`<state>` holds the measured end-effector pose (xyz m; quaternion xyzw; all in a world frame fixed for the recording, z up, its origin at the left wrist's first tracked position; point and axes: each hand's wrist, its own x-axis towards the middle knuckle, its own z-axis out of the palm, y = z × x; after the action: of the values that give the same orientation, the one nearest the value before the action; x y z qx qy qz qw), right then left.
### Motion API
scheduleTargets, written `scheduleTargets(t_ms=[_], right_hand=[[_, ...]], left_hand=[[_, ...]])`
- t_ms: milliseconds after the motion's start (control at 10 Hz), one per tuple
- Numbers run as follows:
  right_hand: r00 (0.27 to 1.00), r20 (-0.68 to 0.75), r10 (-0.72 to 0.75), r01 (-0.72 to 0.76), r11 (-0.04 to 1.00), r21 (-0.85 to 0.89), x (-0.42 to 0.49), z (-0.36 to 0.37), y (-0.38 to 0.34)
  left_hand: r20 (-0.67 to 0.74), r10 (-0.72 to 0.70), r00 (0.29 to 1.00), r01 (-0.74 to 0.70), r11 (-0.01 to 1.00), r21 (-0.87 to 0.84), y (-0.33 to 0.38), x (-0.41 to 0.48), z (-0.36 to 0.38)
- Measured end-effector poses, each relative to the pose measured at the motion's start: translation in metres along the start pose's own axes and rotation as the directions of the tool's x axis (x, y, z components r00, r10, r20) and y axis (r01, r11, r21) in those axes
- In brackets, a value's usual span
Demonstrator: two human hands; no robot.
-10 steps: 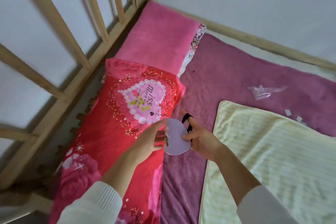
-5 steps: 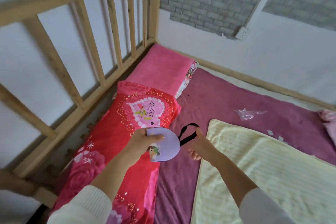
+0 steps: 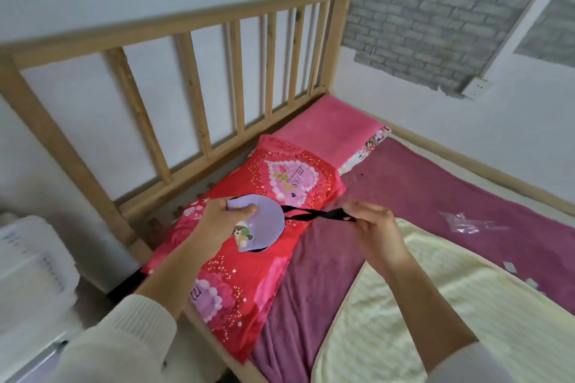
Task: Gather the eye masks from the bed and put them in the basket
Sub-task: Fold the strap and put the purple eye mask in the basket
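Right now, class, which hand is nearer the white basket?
Left. The left hand holds the mask nearer the basket; the right hand is farther away, over the bed, pulling the strap.

The left hand [image 3: 222, 218] pinches a lilac eye mask [image 3: 259, 222] by its edge, thumb on top. The right hand [image 3: 371, 224], at three o'clock from the mask, grips its black strap [image 3: 314, 214], stretched taut between the two hands. Both are held above a red pillow [image 3: 249, 261] with heart prints. A white basket [image 3: 29, 261] stands at nine o'clock, beside the wooden bed rail [image 3: 193, 84].
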<state>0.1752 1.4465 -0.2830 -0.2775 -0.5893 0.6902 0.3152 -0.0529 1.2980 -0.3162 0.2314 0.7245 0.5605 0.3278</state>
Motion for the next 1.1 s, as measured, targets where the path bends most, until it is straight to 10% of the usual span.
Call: scheduleTargets(t_ms=[100,200,300,400,500,600,700,900,1100], right_hand=[[0.982,0.133,0.135,-0.187,0.797,0.575,-0.022,0.012,-0.015],[0.980,0.135,0.148,-0.198,0.830,0.522,-0.035,0.020,-0.022],[0.996,0.067,-0.057,0.087,0.704,-0.705,-0.041,0.031,-0.021],[0.927,0.263,0.266,0.238,0.122,-0.964,-0.057,0.045,-0.026],[0.469,0.635,0.615,0.050,0.699,-0.713,-0.076,0.060,-0.026],[0.555,0.760,0.340,-0.360,0.921,-0.149,-0.090,0.101,-0.030],[0.895,0.435,0.100,-0.056,0.992,-0.112,-0.098,0.154,-0.019],[0.844,0.529,0.085,0.345,0.668,-0.659,-0.125,0.251,0.009],[0.763,0.630,0.146,0.441,0.595,-0.672,-0.151,0.329,0.020]], left_hand=[[-0.023,0.013,1.000,-0.014,1.000,-0.022,-0.009,-0.046,0.005],[-0.043,0.027,0.999,-0.030,0.998,-0.053,-0.013,-0.085,0.004],[-0.033,0.088,0.996,-0.091,0.991,-0.101,-0.010,-0.115,-0.006],[-0.117,0.120,0.986,-0.130,0.988,-0.080,-0.008,-0.136,-0.026],[-0.224,0.137,0.965,-0.150,0.988,-0.046,-0.010,-0.155,-0.050],[-0.227,0.129,0.965,-0.160,0.979,-0.128,-0.018,-0.176,-0.075],[-0.217,0.099,0.971,-0.141,0.971,-0.192,-0.026,-0.199,-0.100],[-0.194,0.080,0.978,-0.109,0.984,-0.143,-0.042,-0.242,-0.164],[-0.262,0.057,0.963,-0.094,0.987,-0.130,-0.061,-0.278,-0.234]])
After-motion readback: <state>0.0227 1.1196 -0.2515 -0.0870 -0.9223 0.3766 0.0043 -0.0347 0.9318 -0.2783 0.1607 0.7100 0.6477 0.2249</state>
